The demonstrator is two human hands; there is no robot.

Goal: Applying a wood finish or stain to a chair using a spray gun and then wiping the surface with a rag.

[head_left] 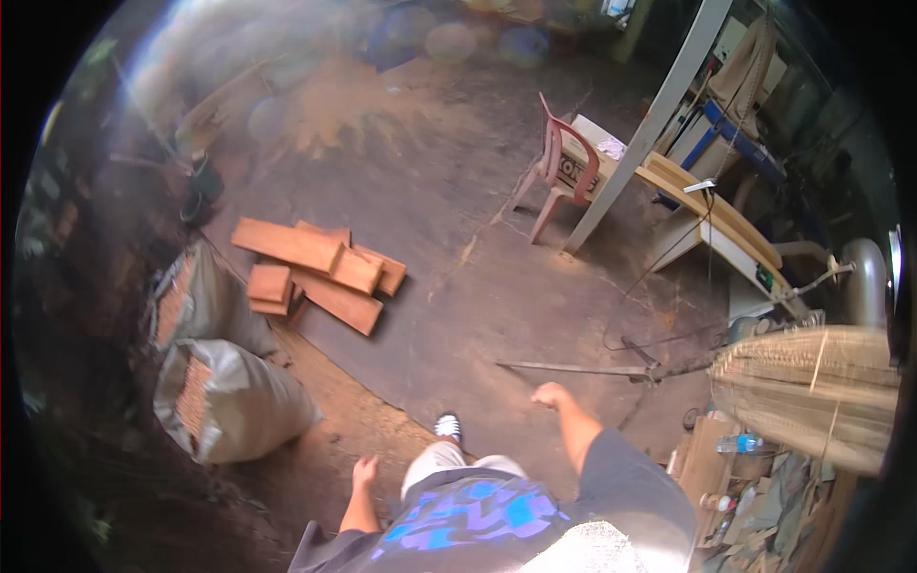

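Note:
My right hand [552,395] hangs at the lower middle with fingers loosely curled and nothing visible in them, beside a long thin metal bar [554,368] at floor level. My left hand [365,472] hangs low by my side, also loosely curled with nothing visible in it, near a white sack [244,411] filled with pale shavings. A second similar sack [224,310] stands behind it. Beyond the sacks, several reddish wooden boards [339,307] lie loosely piled and crossed on the dark floor [449,239].
A plastic chair [556,172], cardboard box [587,172] and grey post [650,124] stand upper right. A curved wooden piece [721,215] rests beyond. At right are a large ribbed roll [807,392], a metal duct [864,282], scrap planks [697,454] and a water bottle [738,444].

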